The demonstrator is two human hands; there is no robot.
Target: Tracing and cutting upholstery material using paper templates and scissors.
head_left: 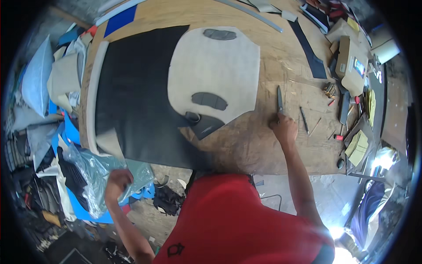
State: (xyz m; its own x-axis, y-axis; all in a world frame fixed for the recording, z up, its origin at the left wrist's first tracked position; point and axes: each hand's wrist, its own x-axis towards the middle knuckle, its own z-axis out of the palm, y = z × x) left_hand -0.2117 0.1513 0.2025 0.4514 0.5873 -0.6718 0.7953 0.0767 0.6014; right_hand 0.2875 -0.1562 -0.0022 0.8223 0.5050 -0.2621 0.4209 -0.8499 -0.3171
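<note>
My right hand [285, 127] is closed on the handle of a knife [279, 97] lying on the wooden table, its blade pointing toward the far side. My left hand [118, 180] hangs by the table's near left edge, fingers curled and blurred; I cannot make out whether it holds anything. A wide black sheet [136, 88], partly rolled to its pale side at the left, covers much of the table. A white template [213, 66] with two oval openings lies over it, a small dark curled flap at its lower edge.
A pen [303, 119], small tools and a cardboard box [351, 66] crowd the table's right side [316, 158]. A metal ruler [255, 17] and dark strip [307, 48] lie at the back. Piled fabric and plastic-wrapped material [96, 185] fill the left beside and below the table.
</note>
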